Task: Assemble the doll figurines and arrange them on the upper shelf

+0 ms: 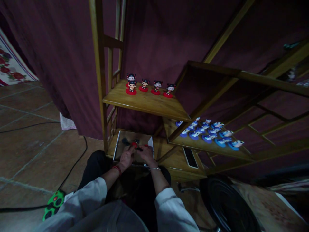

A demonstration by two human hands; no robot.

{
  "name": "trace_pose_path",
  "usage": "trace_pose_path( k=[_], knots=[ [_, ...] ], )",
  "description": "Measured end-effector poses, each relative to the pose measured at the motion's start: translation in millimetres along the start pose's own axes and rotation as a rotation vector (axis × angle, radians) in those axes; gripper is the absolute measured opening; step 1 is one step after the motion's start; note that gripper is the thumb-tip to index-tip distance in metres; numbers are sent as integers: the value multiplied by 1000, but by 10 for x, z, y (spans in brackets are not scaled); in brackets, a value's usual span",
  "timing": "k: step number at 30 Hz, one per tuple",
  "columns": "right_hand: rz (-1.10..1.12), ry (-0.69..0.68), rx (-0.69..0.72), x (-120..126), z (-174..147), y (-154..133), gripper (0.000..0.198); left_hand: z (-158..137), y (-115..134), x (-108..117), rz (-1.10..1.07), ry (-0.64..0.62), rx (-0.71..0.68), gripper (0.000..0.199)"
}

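A shallow white-edged cardboard box (pixel 117 151) lies on the bottom shelf in front of my knees. Over its middle, my left hand (pixel 127 157) and my right hand (pixel 146 154) meet with bent fingers. Between their fingertips is a small red and black piece (pixel 134 145), which looks like part of a figurine; its exact shape is too small and dark to tell. Both hands appear closed on it. Just beyond my left fingers, a dark piece (pixel 125 141) rests in the box.
Several black-haired figurines on red bases (pixel 157 87) stand on the wooden shelf (pixel 142 101) above. Several blue-and-white figurines (pixel 209 137) fill the right shelf. A phone (pixel 190 158) lies right of the box. A green power strip (pixel 55 203) with cables and a black round stool (pixel 229 206) flank me.
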State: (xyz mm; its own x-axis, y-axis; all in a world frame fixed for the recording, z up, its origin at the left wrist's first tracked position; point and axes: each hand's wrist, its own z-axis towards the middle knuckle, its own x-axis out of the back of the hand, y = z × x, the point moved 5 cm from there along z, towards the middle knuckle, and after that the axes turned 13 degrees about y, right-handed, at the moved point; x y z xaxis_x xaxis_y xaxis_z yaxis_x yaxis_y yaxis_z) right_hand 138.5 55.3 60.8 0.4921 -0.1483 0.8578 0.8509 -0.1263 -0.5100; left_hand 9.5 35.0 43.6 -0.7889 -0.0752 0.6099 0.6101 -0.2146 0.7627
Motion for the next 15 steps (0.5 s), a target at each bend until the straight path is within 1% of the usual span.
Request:
trace_pose_path(
  k=[3, 7, 12, 15],
  knots=[
    [96, 19, 6, 58, -46, -88, 27, 14, 48, 25, -104, 58, -31, 57],
    [199, 41, -7, 127, -101, -175, 25, 30, 38, 44, -213, 124, -19, 46],
    [339, 47, -15, 198, -144, -244, 27, 54, 19, 119, -357, 211, 51, 25],
    [442, 32, -16, 218, -163, -269, 31, 71, 3, 139, -459, 225, 128, 18]
  ],
)
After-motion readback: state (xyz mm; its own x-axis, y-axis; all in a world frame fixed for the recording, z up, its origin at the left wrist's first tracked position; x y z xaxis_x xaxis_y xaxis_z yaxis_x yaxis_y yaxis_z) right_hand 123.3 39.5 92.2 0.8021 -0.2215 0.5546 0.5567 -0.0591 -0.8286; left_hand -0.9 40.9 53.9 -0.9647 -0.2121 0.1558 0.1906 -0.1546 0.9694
